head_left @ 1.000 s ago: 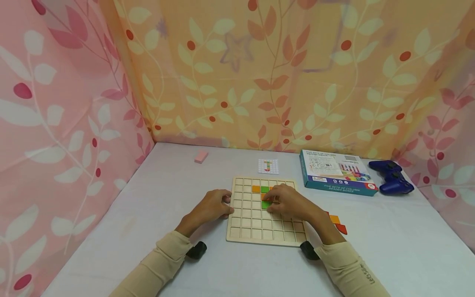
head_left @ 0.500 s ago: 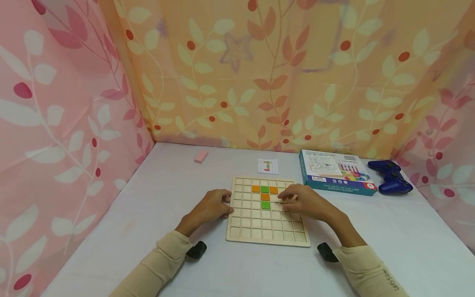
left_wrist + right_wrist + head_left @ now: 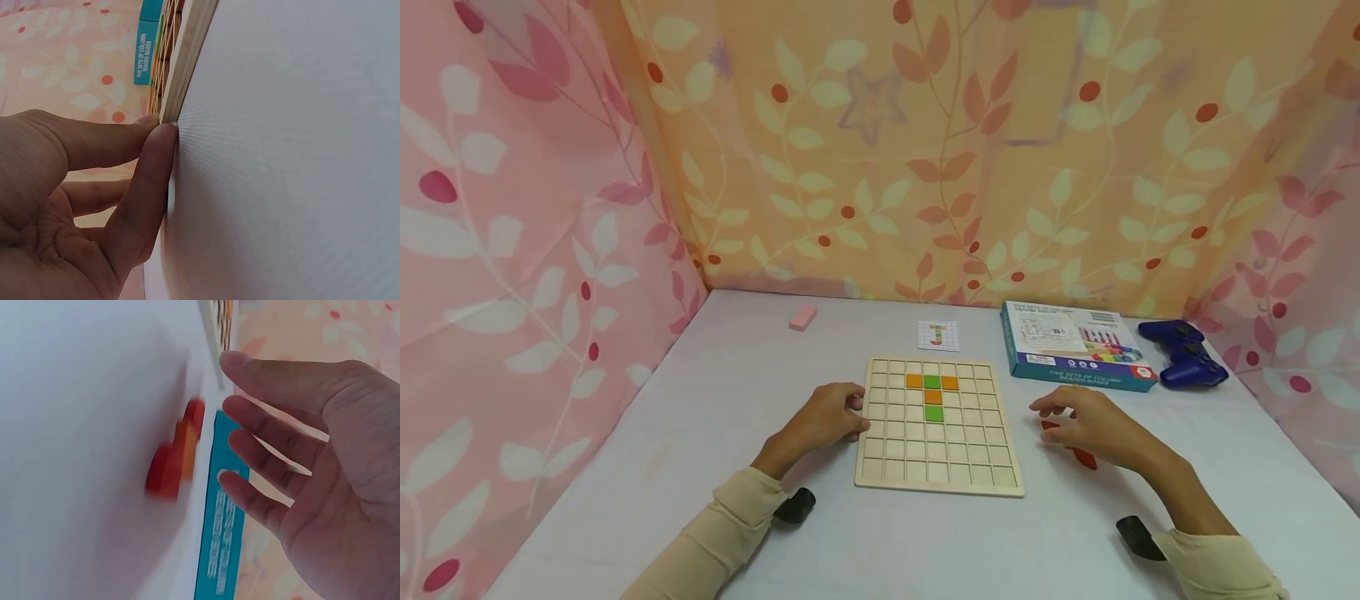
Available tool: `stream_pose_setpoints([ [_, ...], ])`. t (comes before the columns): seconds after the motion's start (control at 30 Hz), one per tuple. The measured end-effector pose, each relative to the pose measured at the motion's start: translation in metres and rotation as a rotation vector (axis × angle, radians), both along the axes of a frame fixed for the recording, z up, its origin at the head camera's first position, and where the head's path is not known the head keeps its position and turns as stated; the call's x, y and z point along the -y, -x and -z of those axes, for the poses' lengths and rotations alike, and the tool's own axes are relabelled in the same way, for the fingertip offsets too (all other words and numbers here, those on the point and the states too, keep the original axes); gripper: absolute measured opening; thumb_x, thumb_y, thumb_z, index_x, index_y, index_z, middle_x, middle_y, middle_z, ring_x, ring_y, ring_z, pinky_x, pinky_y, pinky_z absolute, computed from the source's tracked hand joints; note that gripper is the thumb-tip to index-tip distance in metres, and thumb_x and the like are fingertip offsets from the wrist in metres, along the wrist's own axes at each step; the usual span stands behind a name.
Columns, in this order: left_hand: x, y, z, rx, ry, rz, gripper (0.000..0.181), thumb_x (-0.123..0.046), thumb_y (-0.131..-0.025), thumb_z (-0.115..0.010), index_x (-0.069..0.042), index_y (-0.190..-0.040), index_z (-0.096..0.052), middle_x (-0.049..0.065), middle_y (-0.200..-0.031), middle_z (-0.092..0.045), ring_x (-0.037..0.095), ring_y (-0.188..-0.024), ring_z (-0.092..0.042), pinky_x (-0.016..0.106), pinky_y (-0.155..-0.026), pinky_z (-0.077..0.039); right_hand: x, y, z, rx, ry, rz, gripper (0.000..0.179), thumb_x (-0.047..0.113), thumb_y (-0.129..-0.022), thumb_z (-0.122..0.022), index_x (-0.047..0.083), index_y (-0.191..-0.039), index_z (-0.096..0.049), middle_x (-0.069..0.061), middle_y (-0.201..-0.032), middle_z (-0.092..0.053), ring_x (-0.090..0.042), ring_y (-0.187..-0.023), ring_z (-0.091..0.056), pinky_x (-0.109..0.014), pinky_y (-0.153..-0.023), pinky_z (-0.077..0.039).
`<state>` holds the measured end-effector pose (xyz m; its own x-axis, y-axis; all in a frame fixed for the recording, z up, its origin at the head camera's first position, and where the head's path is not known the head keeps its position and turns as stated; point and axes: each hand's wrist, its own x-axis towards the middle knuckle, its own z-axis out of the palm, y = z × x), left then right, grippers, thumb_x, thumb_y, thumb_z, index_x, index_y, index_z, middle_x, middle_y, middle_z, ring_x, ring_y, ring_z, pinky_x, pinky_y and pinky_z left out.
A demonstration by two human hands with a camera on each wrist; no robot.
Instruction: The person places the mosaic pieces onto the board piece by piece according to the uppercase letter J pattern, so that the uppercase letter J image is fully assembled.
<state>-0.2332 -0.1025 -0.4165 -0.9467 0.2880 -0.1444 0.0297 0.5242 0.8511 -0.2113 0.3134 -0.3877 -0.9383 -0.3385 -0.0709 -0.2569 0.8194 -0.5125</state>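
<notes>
A wooden grid board [image 3: 940, 425] lies flat on the table, with orange and green square tiles [image 3: 932, 397] set in a T shape in its cells. At its left edge my left hand [image 3: 820, 417] grips the rim; in the left wrist view the thumb and a finger [image 3: 153, 169] meet at the board's edge. My right hand [image 3: 1093, 425] hovers to the right of the board with fingers parted and nothing held. Below it are loose red pieces [image 3: 1084, 457]; the right wrist view shows red pieces [image 3: 164, 472] with an orange piece [image 3: 185, 450] between them, blurred.
Behind the board lies a small pattern card [image 3: 938, 336]. A pink block [image 3: 802, 317] sits at the back left. At the back right are a flat teal box [image 3: 1078, 346] and a blue game controller [image 3: 1183, 354]. Patterned cloth walls [image 3: 865, 167] surround the table.
My right hand has left the tiles on the board and moved right, over the loose pieces. An orange tile at the T's right end is uncovered. The left hand stays at the board's edge.
</notes>
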Motion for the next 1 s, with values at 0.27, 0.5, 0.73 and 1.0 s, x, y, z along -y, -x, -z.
stream_pose_setpoints([
  [0.27,0.001,0.0,0.002,-0.006,-0.005,-0.002,0.057,0.001,-0.089,-0.077,0.009,-0.142,-0.058,0.013,-0.115,-0.062,0.015,-0.081,-0.064,0.029,-0.071,-0.061,-0.025,-0.011,0.003,0.016,-0.052,0.044,0.045,0.035,-0.088,-0.086,0.011,-0.125,-0.076,-0.002,-0.114,-0.073,-0.025,-0.107,-0.062,-0.056,-0.092,-0.059],
  [0.5,0.001,0.0,0.002,-0.009,0.004,-0.001,0.057,0.001,-0.09,-0.077,0.008,-0.143,-0.058,0.013,-0.116,-0.063,0.015,-0.082,-0.064,0.026,-0.07,-0.061,-0.034,-0.013,0.007,0.031,-0.076,0.044,0.046,0.035,-0.086,-0.087,0.009,-0.122,-0.077,-0.003,-0.112,-0.072,-0.024,-0.102,-0.06,-0.049,-0.088,-0.058],
  [0.73,0.002,0.0,0.001,-0.01,-0.006,0.007,0.057,0.002,-0.09,-0.077,0.008,-0.143,-0.057,0.012,-0.114,-0.062,0.015,-0.08,-0.064,0.028,-0.07,-0.061,-0.039,-0.015,0.009,0.046,-0.067,0.048,0.041,0.027,-0.086,-0.085,0.009,-0.122,-0.077,-0.003,-0.115,-0.071,-0.024,-0.102,-0.059,-0.044,-0.085,-0.057],
  [1.0,0.0,0.001,0.001,0.001,0.008,0.001,0.057,0.001,-0.091,-0.077,0.007,-0.144,-0.057,0.012,-0.114,-0.063,0.014,-0.081,-0.064,0.025,-0.069,-0.06,-0.042,-0.014,0.011,0.051,-0.058,0.053,0.039,0.023,-0.086,-0.084,0.009,-0.122,-0.077,-0.006,-0.117,-0.072,-0.026,-0.106,-0.061,-0.054,-0.09,-0.061],
])
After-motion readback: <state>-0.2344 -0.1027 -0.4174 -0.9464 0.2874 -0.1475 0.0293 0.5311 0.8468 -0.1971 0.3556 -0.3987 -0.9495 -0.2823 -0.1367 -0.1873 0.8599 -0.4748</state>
